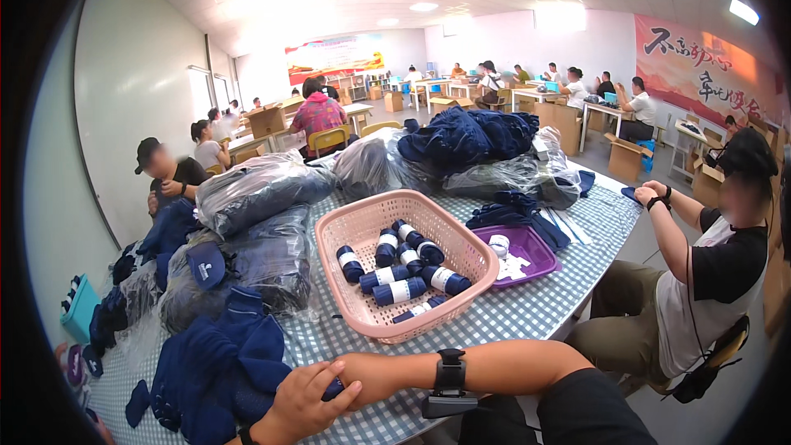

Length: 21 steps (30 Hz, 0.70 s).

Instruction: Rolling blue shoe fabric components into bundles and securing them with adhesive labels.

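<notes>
In the head view, the left hand [306, 402] has its fingers curled on a small dark-blue cloth piece [334, 388], mostly hidden, near the table edge. The right hand [368, 375] touches the left; I cannot tell its grip. Beyond them, a pink perforated plastic basket [346, 224] contains dark-blue rolls with white bands [400, 291].

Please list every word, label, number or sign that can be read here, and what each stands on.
Red banner, right wall: large dark characters, visible but not copied out here.
Red-and-yellow banner, back wall: too small and washed out to read.
Navy cap, on the wrapped bundles: small white print, too small to read.
Navy rolls in the pink basket: any print on their white bands is too small.
</notes>
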Each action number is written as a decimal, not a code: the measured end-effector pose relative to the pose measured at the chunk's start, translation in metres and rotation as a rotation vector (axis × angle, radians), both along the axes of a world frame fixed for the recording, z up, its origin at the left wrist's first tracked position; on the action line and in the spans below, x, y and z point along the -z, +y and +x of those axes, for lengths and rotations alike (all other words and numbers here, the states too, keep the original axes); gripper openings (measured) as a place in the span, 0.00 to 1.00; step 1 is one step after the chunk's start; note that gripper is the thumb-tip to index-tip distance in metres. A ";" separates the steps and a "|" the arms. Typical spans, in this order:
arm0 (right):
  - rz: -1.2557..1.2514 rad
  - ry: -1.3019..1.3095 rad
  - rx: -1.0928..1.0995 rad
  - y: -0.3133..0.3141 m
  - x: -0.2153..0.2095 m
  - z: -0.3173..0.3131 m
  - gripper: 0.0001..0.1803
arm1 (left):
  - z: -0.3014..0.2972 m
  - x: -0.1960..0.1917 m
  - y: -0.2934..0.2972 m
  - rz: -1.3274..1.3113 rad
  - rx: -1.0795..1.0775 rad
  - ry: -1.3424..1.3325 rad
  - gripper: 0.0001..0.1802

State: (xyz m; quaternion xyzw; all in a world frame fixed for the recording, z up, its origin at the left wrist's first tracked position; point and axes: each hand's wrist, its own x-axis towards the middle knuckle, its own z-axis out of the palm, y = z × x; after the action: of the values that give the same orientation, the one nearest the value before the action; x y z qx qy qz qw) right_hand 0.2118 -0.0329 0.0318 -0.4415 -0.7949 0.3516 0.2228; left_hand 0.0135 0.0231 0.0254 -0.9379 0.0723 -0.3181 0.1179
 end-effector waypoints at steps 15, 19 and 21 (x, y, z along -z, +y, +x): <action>-0.284 0.252 -0.120 0.015 0.000 0.005 0.21 | -0.008 -0.003 0.002 -0.162 -0.003 -0.002 0.20; -0.315 0.180 -0.086 0.012 -0.004 0.003 0.22 | -0.013 0.010 0.007 -0.162 -0.061 0.033 0.23; -0.376 0.096 -0.073 0.014 0.001 0.003 0.29 | -0.008 0.003 0.004 -0.231 -0.021 0.023 0.19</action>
State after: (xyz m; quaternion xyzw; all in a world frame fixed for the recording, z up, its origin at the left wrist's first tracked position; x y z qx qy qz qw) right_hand 0.2146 -0.0192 0.0307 -0.4290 -0.7191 0.5224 0.1614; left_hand 0.0051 0.0273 0.0220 -0.9495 0.0268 -0.3124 0.0117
